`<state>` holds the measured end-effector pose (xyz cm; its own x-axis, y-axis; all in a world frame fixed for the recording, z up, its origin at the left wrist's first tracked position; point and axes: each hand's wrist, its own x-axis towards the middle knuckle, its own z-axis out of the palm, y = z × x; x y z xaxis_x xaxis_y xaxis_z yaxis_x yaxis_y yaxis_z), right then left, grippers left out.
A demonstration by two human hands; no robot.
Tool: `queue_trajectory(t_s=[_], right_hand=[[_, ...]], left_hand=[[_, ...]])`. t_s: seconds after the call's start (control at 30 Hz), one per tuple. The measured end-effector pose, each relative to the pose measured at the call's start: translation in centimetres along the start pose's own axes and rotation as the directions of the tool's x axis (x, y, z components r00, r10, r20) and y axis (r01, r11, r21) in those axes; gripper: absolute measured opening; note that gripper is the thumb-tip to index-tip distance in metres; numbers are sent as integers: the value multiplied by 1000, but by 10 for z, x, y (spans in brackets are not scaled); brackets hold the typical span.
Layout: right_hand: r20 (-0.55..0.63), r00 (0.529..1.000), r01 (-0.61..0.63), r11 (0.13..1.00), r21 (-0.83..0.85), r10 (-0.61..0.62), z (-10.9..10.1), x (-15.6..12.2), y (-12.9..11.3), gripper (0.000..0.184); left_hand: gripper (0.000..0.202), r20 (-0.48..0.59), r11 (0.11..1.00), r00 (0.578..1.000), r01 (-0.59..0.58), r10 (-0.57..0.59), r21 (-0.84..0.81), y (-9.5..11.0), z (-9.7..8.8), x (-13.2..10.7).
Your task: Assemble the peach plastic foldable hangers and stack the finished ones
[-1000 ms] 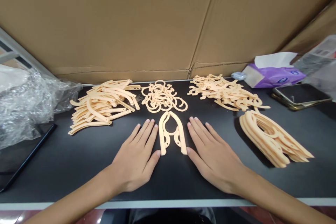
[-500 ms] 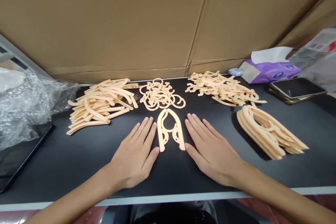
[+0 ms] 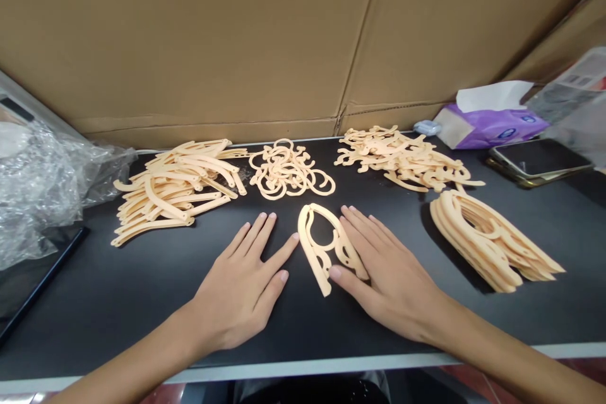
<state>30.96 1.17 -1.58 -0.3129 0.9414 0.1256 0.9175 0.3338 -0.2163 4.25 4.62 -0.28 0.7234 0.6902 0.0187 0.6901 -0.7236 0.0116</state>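
Note:
A cream plastic folding clothes hanger (image 3: 310, 257) lies folded and slanted on the black tabletop between my hands. My right hand (image 3: 386, 265) has hold of its right leg, the thumb on the inner side and the fingers along the outer edge; part of that leg is hidden under the hand. My left hand (image 3: 241, 284) lies flat with fingers spread, its index fingertip at or touching the hanger's upper left edge. Beyond the hands are a heap of curved hanger arms (image 3: 177, 186), a heap of hooks (image 3: 286, 170) and a heap of small wavy pieces (image 3: 402, 158).
A stack of folded hangers (image 3: 487, 240) sits at the right. Behind it are phones (image 3: 540, 161) and a purple tissue pack (image 3: 497, 126). Clear plastic wrap (image 3: 52, 183) and a dark flat device (image 3: 38, 290) occupy the left. Cardboard (image 3: 213, 38) walls the back edge.
The hanger has shifted right and toward me and turned from straight to slanted. My right thumb has come over its right leg, and my left index finger has spread away from the others.

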Motion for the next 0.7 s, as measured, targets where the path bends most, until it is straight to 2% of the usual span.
queue_trajectory(t_s=[0.07, 0.13, 0.33, 0.53, 0.7], right_hand=[[-36, 999, -15, 1000, 7, 15, 3, 0, -1, 89], [-67, 997, -25, 999, 21, 27, 5, -1, -1, 91], [-147, 987, -64, 996, 53, 72, 2, -1, -5, 74], [-216, 976, 32, 999, 13, -29, -3, 1, -6, 66], [-310, 951, 15, 1000, 16, -9, -4, -2, -8, 46]], left_hand=[[57, 11, 1000, 1000, 3, -3, -11, 0, 0, 0], [57, 8, 1000, 1000, 4, -4, -24, 0, 0, 0], [57, -1, 999, 1000, 4, -4, -54, -1, 0, 1], [58, -3, 999, 1000, -5, 5, -44, -2, 1, 2], [56, -11, 999, 1000, -8, 7, -41, -2, 3, 1]])
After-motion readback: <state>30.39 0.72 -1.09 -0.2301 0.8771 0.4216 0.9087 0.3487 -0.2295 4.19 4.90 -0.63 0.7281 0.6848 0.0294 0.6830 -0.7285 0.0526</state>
